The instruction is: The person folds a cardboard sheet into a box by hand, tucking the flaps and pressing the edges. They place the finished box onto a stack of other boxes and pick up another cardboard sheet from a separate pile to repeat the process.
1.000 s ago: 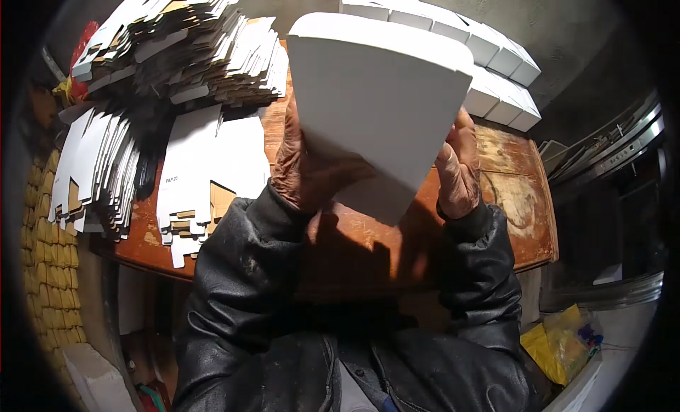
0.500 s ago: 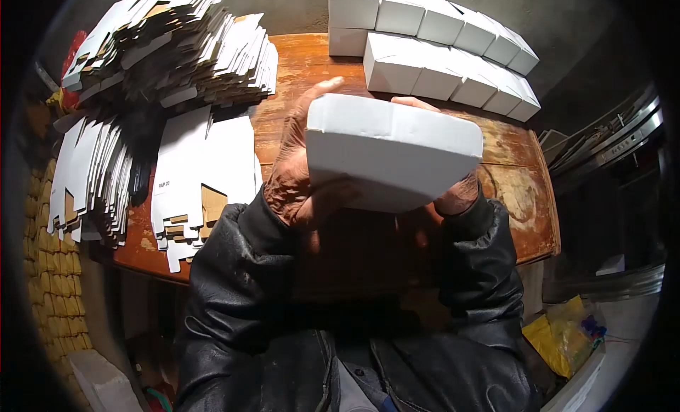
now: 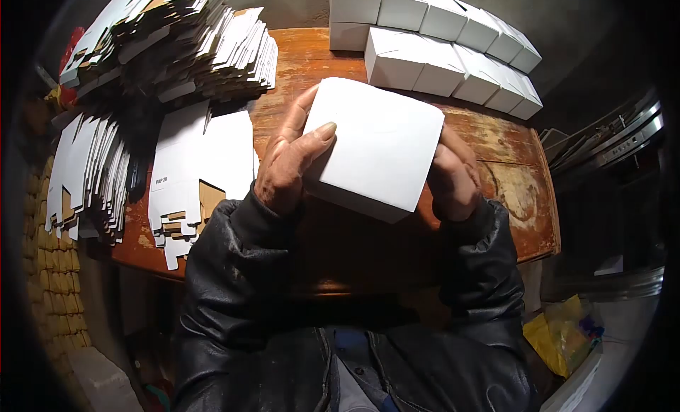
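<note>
Wooden table (image 3: 301,54), box (image 3: 377,139) between hands (image 3: 285,167)

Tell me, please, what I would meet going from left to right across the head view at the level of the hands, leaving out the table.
Fanned cartons → PAP 20 cartons → left hand → white box → right hand.

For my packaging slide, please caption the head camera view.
Left hand and right hand hold a white box above a worn wooden table, flat cartons stacked at left, more boxes beyond.
</note>
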A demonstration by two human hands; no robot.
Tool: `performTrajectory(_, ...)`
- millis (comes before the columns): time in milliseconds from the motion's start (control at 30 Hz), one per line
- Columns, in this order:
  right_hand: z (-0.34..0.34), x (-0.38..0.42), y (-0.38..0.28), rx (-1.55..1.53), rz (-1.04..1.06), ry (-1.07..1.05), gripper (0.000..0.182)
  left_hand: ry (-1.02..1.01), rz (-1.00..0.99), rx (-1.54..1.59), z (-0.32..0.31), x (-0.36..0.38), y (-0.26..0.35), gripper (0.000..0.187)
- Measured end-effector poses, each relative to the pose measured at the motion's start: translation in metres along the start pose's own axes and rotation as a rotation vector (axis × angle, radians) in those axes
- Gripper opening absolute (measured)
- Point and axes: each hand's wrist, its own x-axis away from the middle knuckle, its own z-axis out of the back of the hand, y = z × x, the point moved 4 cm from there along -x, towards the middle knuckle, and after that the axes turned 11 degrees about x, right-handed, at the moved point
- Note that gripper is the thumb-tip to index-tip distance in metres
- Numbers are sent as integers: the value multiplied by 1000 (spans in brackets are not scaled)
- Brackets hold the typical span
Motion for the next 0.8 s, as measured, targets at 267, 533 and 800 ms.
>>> performTrajectory(267, -6, -6, -2, -10, -10, 161, 71, -11, -68, -147, -2, 1, -3, 71)
performTrajectory(533, -4, -9, -4, 224, 86, 204, 42, 3, -104, -283, -7, 6, -3, 70)
performTrajectory(800, -4, -9, 4, 131, 88, 202, 34, -6, -87, -251, -8, 7, -7, 68)
